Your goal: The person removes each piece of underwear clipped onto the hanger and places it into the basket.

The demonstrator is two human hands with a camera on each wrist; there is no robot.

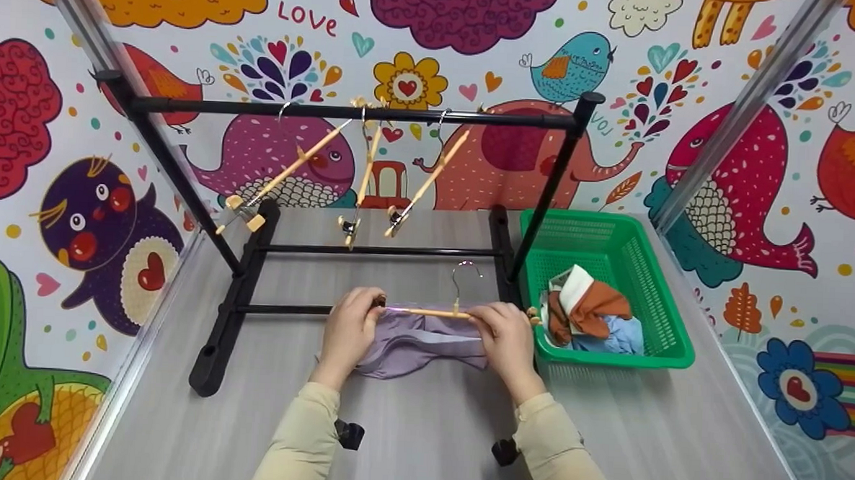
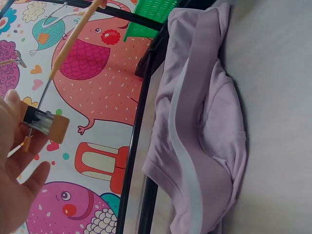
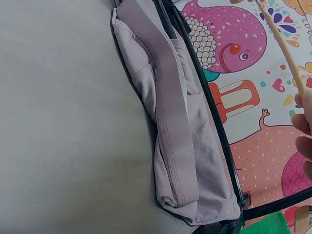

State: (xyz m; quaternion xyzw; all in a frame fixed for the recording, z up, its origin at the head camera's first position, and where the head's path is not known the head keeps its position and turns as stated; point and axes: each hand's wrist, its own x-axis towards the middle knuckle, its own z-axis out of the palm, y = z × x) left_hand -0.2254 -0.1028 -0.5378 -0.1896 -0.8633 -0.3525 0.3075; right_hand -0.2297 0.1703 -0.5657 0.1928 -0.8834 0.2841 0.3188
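Both hands hold one wooden clip hanger (image 1: 431, 313) level, its metal hook (image 1: 467, 263) pointing up. At its left end, my left hand (image 1: 351, 330) holds the hanger by the black-and-wood clip (image 2: 44, 121); that clip has no cloth in it. My right hand (image 1: 504, 338) grips the wooden bar (image 3: 287, 51) near the other end. Under the hanger, lavender underpants (image 1: 401, 358) lie on the table, their wide waistband (image 3: 170, 141) towards me. In both wrist views the underpants lie apart from the fingers.
A black rack (image 1: 260, 108) stands behind the hands, with several clip hangers (image 1: 297, 166) on its top rail. Right of it, a green basket (image 1: 673, 323) holds a brown-and-white cloth (image 1: 598, 305) and a light blue cloth (image 1: 618, 335). Rack feet (image 1: 209, 367) extend across the grey table (image 1: 419, 441).
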